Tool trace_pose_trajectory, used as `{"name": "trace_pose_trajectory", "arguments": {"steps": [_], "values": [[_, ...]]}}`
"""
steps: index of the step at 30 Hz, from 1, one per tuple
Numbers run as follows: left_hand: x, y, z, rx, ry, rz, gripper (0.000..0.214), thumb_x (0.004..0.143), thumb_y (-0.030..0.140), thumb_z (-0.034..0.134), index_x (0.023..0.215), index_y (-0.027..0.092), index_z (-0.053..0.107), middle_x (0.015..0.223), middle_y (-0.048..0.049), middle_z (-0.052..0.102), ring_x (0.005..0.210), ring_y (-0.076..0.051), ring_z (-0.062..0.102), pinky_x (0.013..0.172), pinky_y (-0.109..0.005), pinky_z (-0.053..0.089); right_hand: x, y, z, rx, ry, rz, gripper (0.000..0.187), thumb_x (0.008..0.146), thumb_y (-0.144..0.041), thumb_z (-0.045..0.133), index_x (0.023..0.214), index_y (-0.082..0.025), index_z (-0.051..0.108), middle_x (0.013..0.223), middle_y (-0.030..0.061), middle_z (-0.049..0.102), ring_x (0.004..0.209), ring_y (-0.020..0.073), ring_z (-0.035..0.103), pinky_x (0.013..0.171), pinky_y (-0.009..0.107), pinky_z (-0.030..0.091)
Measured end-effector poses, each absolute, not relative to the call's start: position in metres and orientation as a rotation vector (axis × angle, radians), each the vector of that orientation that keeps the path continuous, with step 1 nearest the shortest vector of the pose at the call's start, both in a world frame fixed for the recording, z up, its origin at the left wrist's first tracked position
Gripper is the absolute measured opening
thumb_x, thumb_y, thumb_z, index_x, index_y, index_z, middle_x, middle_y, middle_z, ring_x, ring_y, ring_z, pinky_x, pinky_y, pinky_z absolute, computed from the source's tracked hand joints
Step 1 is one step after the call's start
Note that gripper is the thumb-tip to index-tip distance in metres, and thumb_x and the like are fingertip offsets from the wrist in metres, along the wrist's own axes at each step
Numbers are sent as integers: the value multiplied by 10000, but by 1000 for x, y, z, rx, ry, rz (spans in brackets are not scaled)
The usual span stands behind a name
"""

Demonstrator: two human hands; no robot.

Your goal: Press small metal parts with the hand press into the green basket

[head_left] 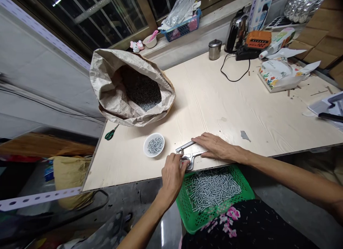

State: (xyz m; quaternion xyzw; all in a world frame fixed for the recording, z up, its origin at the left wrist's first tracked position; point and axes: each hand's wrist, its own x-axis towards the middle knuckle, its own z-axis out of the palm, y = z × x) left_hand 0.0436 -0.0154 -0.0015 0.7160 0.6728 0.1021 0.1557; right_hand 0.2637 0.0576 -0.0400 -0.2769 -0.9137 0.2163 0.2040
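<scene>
On the table's front edge lies a silver metal fitting [190, 156] with two bar-like arms that spread apart toward the right. My left hand [173, 172] is closed at its left end, thumb and fingers against the metal. A small red bit shows beside that thumb, too small to name. My right hand [217, 147] holds the right ends of the arms, fingertips on the upper bar and thumb by the lower one. Left of the fitting stands a white bowl [145, 147] of small silver screws [155, 145]. Below the edge, a green plastic basket [187, 220] holds many similar pieces.
A large woven sack [104, 68], mouth open, stands on the wooden table [203, 95] with dark and silver pieces inside. Green-handled scissors [109, 135] lie left of the bowl. Farther back are a metal canister [215, 50], a kettle [236, 30], a black cable and a tissue pack [280, 74].
</scene>
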Motion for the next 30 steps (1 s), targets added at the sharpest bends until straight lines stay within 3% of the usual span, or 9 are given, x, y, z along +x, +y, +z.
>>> {"name": "trace_pose_trajectory", "arguments": {"steps": [4, 8, 15, 20, 23, 25, 26, 30], "values": [[60, 13, -9, 2451, 1498, 251, 534, 834, 350, 608, 1307, 172, 434, 1300, -143, 513, 1173, -290, 460, 965, -449, 420, 262, 52, -36, -853, -2539, 620, 649, 814, -366, 653, 1362, -185, 354, 1184, 131, 550, 1053, 252, 481, 870, 422, 431], [59, 37, -16, 2531, 1299, 37, 577, 859, 409, 567, 1342, 176, 355, 1244, -132, 524, 1088, -268, 483, 935, -437, 437, 267, 52, -31, -1033, -2593, 559, 649, 713, -425, 732, 1248, -170, 469, 1111, 119, 545, 1003, 268, 486, 834, 420, 444], [64, 35, -7, 2679, 1284, -229, 480, 900, 397, 493, 1281, 126, 385, 1093, -141, 526, 998, -269, 482, 841, -418, 451, 268, 49, -24, -1091, -2631, 462, 338, 758, -332, 715, 1019, -166, 579, 972, 94, 567, 881, 232, 491, 751, 366, 435], [72, 33, -11, 2641, 1399, -306, 242, 928, 331, 450, 1075, 151, 518, 1035, -111, 551, 971, -254, 497, 793, -382, 459, 256, 49, -36, -1067, -2632, 387, 50, 841, -204, 616, 840, -171, 578, 850, 59, 572, 803, 190, 491, 711, 319, 413], [76, 33, -14, 2590, 1471, -314, 190, 941, 286, 423, 997, 156, 550, 1006, -103, 573, 962, -247, 518, 781, -376, 466, 250, 53, -44, -1085, -2647, 357, 107, 867, -180, 573, 760, -178, 562, 798, 44, 572, 776, 180, 492, 702, 315, 407], [75, 34, -13, 2540, 1525, -265, 193, 928, 288, 458, 1023, 154, 559, 1008, -107, 582, 972, -251, 529, 792, -381, 470, 251, 56, -44, -1083, -2660, 359, 54, 852, -200, 599, 811, -171, 579, 835, 52, 583, 806, 188, 499, 720, 323, 416], [73, 33, -11, 2516, 1545, -207, 225, 911, 303, 497, 1068, 152, 554, 1029, -113, 584, 988, -255, 532, 807, -385, 471, 253, 58, -43, -1072, -2657, 364, 89, 836, -230, 627, 884, -166, 589, 884, 63, 591, 841, 198, 502, 739, 333, 422], [48, 25, 1, 2384, 1636, 268, 484, 859, 356, 586, 1278, 154, 453, 1199, -140, 557, 1093, -253, 522, 904, -388, 448, 267, 54, -35, -983, -2581, 380, 624, 758, -424, 701, 1271, -177, 449, 1241, 136, 501, 1098, 276, 436, 851, 409, 414]]}}
